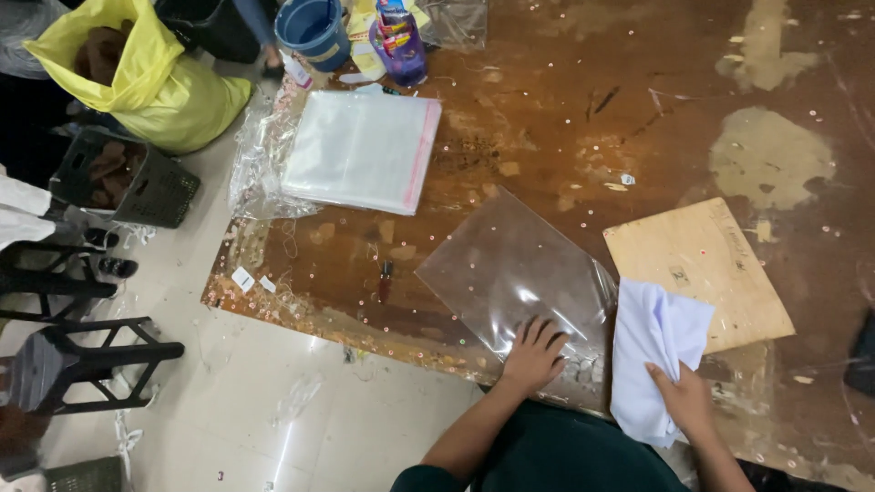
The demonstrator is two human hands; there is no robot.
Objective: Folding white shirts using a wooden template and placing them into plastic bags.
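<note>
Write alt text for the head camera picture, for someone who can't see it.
Seen from above, a person's left hand presses flat on a clear plastic bag on a worn brown table, while the right hand holds a folded white cloth beside a thin wooden board. A stack of clear bags lies farther back.

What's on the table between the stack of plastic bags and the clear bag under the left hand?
Head view: mostly bare, worn tabletop between the stack and the clear bag.
</note>
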